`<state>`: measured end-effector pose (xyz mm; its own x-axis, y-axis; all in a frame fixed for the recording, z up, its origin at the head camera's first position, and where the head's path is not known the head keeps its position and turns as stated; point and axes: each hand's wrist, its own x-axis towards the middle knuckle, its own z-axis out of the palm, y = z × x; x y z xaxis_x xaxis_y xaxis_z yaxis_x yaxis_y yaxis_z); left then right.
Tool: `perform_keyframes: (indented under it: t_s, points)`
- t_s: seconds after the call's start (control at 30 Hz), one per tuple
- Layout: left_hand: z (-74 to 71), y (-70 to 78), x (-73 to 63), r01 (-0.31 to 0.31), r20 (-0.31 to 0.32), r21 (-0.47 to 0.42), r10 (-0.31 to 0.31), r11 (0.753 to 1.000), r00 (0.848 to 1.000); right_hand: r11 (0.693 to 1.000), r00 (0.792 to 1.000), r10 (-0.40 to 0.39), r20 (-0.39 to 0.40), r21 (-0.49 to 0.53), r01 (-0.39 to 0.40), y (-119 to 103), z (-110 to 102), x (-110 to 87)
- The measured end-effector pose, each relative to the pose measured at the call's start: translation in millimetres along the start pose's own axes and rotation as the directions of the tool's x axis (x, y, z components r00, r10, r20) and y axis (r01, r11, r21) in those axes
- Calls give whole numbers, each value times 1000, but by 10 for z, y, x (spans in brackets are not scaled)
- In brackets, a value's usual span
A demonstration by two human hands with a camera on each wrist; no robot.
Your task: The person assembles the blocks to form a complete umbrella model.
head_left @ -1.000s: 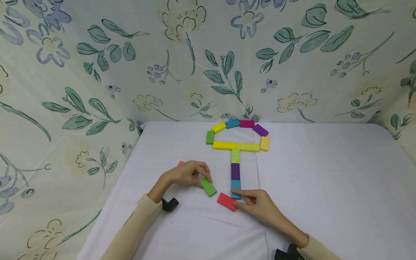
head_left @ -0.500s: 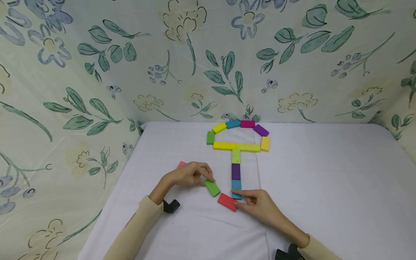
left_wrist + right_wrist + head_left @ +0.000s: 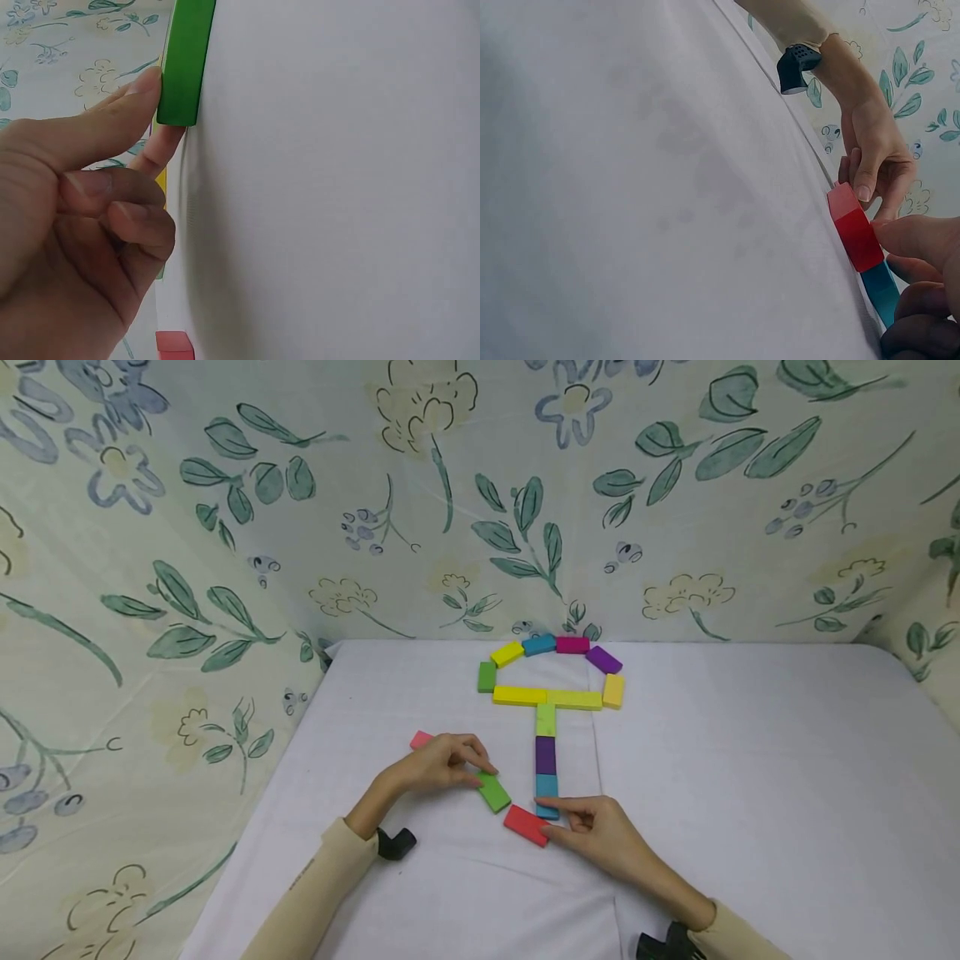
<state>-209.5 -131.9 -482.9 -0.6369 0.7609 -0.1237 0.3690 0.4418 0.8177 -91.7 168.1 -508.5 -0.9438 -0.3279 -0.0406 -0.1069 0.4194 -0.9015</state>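
Observation:
My left hand (image 3: 442, 762) pinches a green block (image 3: 495, 793) between thumb and index finger, low over the white cloth. In the left wrist view the thumb lies against the side of this green block (image 3: 186, 67), the other fingers curled below. The right hand (image 3: 600, 831) stretches its index finger onto a blue block (image 3: 547, 787) and its thumb onto the end of a red block (image 3: 527, 826). This red block (image 3: 855, 229) touches the blue block (image 3: 881, 292) in the right wrist view. Green and red blocks lie close together, almost end to end.
A column of lime, purple (image 3: 545, 755) and blue blocks runs down from a yellow bar (image 3: 520, 695). An arc of coloured blocks (image 3: 572, 645) closes above it. A pink block (image 3: 421, 739) lies partly behind the left hand. Floral cloth (image 3: 420, 560) hangs behind the table.
The left hand has shifted the green block slightly right, closer to the red block. The right hand and the red block have stayed in place.

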Motion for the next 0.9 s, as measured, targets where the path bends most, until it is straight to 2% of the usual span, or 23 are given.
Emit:
perform_keyframes:
  t_s: [0.3,0.9]
  points:
    - [21,27,-1,11,17,-18,-10,1000,1000,1000,1000,0,10,9,0,5,2,-1]
    - [68,41,-40,-19,-20,-35,18,999,1000,1000,1000,1,24,16,-1,21,-18,6]
